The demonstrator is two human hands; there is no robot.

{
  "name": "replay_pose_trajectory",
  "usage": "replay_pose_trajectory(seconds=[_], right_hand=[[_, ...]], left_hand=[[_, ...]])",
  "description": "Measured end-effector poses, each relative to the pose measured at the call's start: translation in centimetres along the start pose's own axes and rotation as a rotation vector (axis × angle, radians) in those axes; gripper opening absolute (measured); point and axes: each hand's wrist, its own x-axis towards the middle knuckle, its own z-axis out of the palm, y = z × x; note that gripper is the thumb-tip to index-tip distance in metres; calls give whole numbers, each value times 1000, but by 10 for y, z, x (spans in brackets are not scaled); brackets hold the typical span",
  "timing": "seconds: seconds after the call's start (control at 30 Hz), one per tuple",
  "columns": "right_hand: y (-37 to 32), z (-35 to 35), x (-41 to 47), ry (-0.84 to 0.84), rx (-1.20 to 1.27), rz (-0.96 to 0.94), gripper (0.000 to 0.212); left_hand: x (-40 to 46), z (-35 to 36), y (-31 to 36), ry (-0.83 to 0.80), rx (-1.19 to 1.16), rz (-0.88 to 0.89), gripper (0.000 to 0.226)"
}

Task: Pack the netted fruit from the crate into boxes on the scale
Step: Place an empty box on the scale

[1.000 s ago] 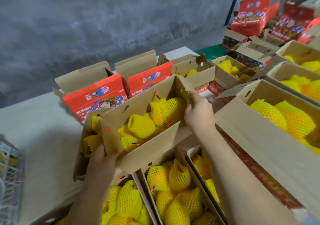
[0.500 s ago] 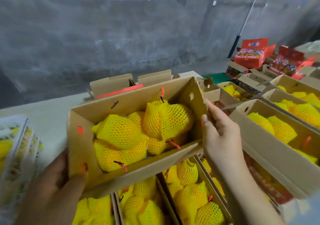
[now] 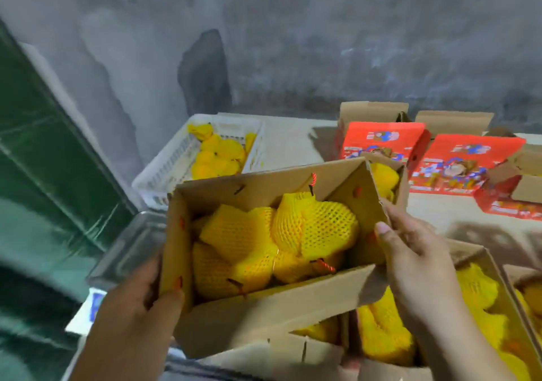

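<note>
left hand (image 3: 140, 307): bare, with no glove, ring or band in sight; thumbnail short and unpainted
left forearm (image 3: 117, 351): bare down to the bottom edge of the view, no sleeve showing
right hand (image 3: 416, 263): bare, with no glove or ring; thumbnail short, plain and pale
right forearm (image 3: 469, 348): bare to the frame's edge, no sleeve, watch or bracelet visible
</note>
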Motion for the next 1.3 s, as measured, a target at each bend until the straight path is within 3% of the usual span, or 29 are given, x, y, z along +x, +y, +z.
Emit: replay_pose_trajectory(seconds=[0.17, 0.33, 0.53, 0.67, 0.73, 0.8, 0.93, 1.07, 1.3], right_hand=[[-15, 48, -43, -70, 85, -1, 46], [-35, 102, -83, -159, 146, 10, 45], [-49, 188, -107, -84, 163, 21, 61], [-56, 259, -97, 5, 101, 6, 45], [-54, 291, -82, -40, 56, 57, 45], [-46, 318, -66, -59, -29, 125, 42], [-19, 347, -50, -38, -165, 236, 18], [-12, 346, -53, -7, -483, 172, 27], [-30, 344, -77, -27, -501, 213, 23]], left_hand=[[-38, -43, 2, 160, -32, -117, 63], [-37, -101, -39, 107, -88, -240, 60], [36, -171, -97, 9, -79, -189, 62], [123, -205, -131, -73, -56, -174, 43], [169, -212, -151, -73, -63, -180, 29], [210, -211, -165, -108, -70, -200, 29], [264, -192, -187, -244, -81, -181, 41], [274, -179, -205, -333, -126, -216, 46], [244, -182, -224, -288, -263, -248, 24]])
